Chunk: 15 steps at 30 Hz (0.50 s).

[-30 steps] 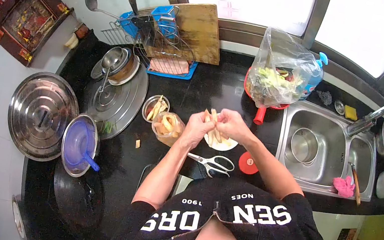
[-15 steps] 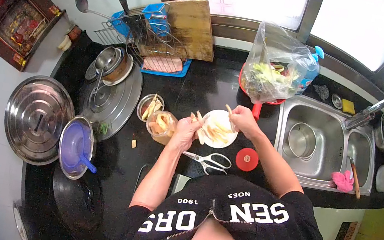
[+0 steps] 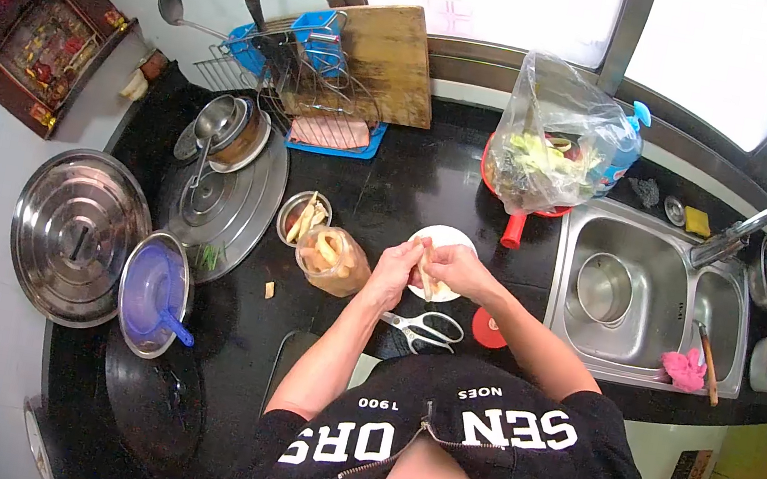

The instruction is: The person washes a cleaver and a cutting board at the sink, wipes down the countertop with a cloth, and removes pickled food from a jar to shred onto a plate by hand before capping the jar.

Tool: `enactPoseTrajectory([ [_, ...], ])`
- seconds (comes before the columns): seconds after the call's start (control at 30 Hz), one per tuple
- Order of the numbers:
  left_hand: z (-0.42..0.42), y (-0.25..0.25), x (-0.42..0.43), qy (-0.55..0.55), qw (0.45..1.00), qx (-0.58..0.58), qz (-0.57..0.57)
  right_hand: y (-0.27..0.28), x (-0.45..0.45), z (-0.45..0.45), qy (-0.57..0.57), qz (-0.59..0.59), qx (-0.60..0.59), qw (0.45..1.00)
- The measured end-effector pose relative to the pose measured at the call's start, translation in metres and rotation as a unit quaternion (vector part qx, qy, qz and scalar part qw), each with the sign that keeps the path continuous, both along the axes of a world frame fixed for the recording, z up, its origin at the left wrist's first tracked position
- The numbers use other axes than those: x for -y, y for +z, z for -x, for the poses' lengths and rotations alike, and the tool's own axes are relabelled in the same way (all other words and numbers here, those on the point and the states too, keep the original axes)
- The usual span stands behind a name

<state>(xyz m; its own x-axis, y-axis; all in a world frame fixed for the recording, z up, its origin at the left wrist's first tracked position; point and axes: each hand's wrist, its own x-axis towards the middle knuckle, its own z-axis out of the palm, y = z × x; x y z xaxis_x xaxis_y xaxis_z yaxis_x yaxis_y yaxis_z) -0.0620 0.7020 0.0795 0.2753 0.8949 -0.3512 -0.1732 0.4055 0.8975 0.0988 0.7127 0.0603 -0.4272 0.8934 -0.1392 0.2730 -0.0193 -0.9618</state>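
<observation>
My left hand and my right hand meet over a white plate, both closed on a pale, finger-like piece of food. My hands cover most of the plate and whatever lies on it. To the left of my left hand stands a clear plastic jar filled with similar pale yellowish pieces. Behind the jar, a small steel bowl holds more long pale strips. White-handled scissors lie just in front of my hands. A red lid is partly hidden under my right forearm.
On the right is a steel double sink with a pot in it. A plastic bag of greens sits in a red-handled container at the back. Left are pot lids, a purple colander and a wire rack.
My right hand has come left and down from the plate's right side to join my left hand. Together they now hold one piece; the strips seen on the plate are covered.
</observation>
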Motion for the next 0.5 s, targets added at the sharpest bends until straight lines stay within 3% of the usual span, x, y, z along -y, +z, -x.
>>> enactPoseTrajectory([
  [0.13, 0.004, -0.001, 0.001, 0.021, 0.999, 0.048, 0.005, 0.029, 0.008, 0.000, -0.049, 0.030, -0.011, 0.998],
  [0.2, 0.006, 0.000, 0.008, 0.042, 0.997, -0.044, -0.037, 0.026, 0.010, -0.003, -0.062, 0.032, -0.009, 0.998],
  [0.37, 0.005, 0.005, 0.015, 0.038, 0.999, -0.012, -0.002, 0.028, 0.014, -0.003, -0.038, -0.062, 0.042, 0.996],
  [0.5, 0.004, 0.006, 0.020, 0.020, 0.998, -0.051, -0.031, 0.022, 0.015, -0.003, -0.018, -0.071, 0.051, 0.996],
])
